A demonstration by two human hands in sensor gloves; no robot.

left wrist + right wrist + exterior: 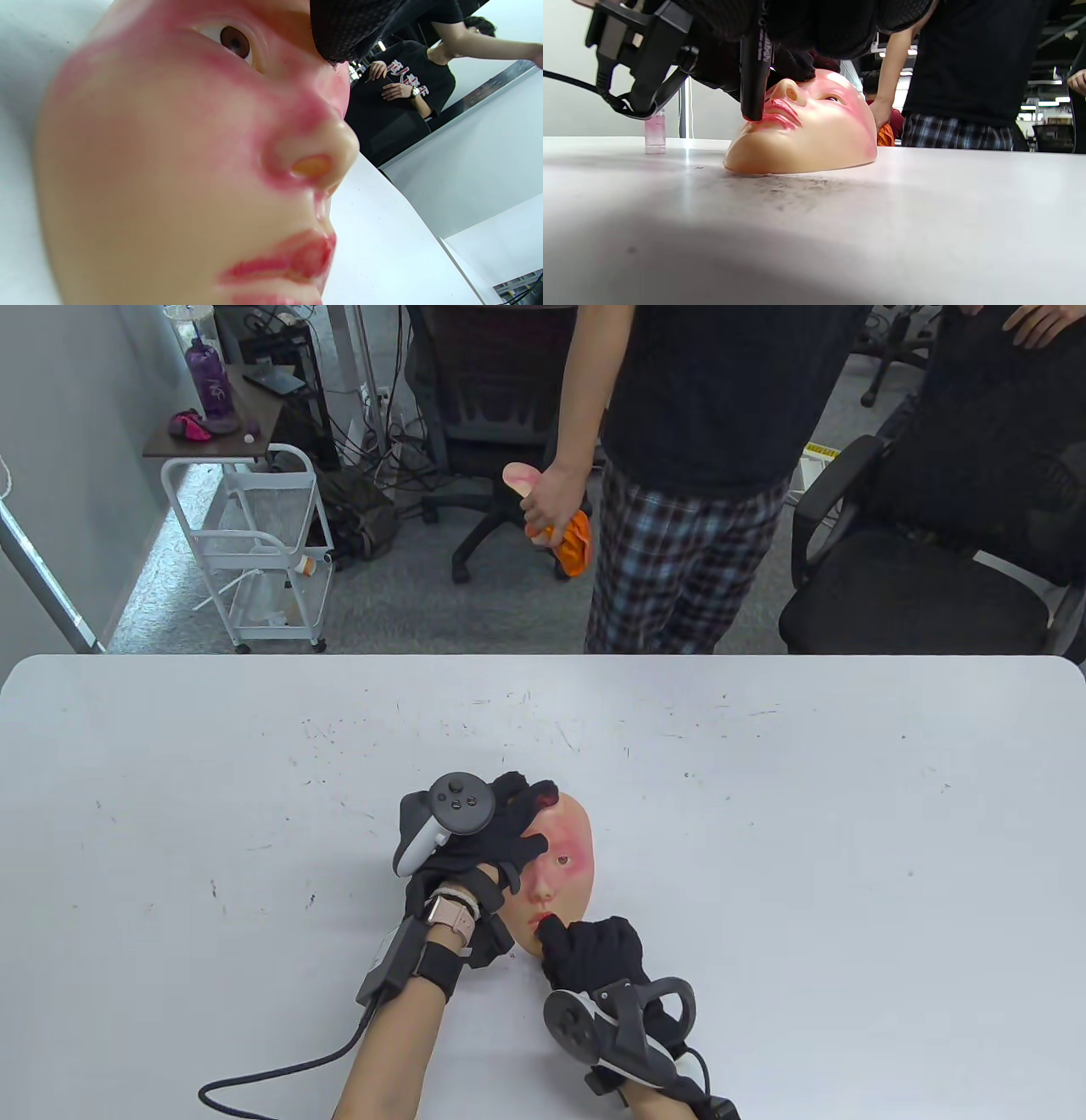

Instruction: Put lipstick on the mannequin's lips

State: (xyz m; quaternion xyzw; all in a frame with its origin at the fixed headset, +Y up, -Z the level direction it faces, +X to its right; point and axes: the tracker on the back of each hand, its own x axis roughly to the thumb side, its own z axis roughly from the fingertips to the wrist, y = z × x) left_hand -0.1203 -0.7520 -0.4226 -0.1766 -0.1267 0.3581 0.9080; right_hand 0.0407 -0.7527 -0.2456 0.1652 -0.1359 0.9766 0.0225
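Bare table (806, 831) right of mask (570, 848); vial (655, 132) beyond.

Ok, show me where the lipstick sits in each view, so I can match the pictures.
Table view: hidden under the right hand, which meets the mannequin face at the mouth.
Left wrist view: not in it; only the painted lips show.
Right wrist view: the lipstick is the dark stick, upper left of centre, its tip on the lower lip.
Shared landmark: the nose.

Left hand (496, 836) on mannequin face (564, 857); right hand (594, 954) at lips (543, 918).
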